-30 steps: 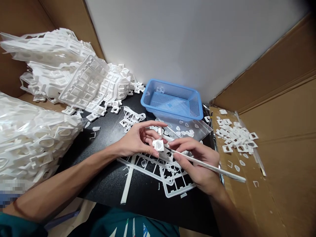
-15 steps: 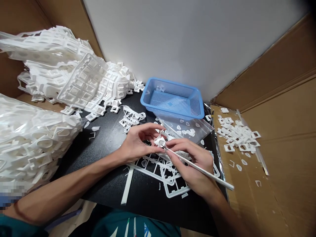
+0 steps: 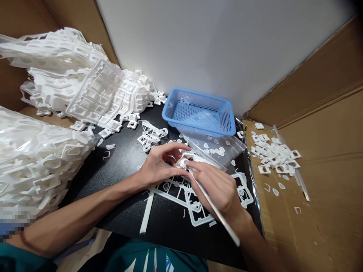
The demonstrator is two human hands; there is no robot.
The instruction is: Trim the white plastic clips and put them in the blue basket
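My left hand (image 3: 159, 164) is closed, pinching a small white square plastic piece (image 3: 182, 161) above the black table (image 3: 119, 177). Against that piece rests my right hand (image 3: 215, 187), wrapped round a thin white stick (image 3: 214, 211); the stick's tip touches the piece and its tail points down and right. Under both hands lies a white plastic frame (image 3: 195, 204) with square cells, partly hidden by my fingers.
A blue mesh basket (image 3: 198, 115) stands behind the hands, with a clear bag of small white bits (image 3: 218, 149) in front of it. Stacks of white frames (image 3: 70, 87) fill the left; a bagged pile (image 3: 36, 162) is nearer. Loose square pieces (image 3: 273, 155) lie on cardboard at right.
My right hand has turned, so the stick's tail has swung from pointing right to pointing down. Both hands shifted slightly up with the piece.
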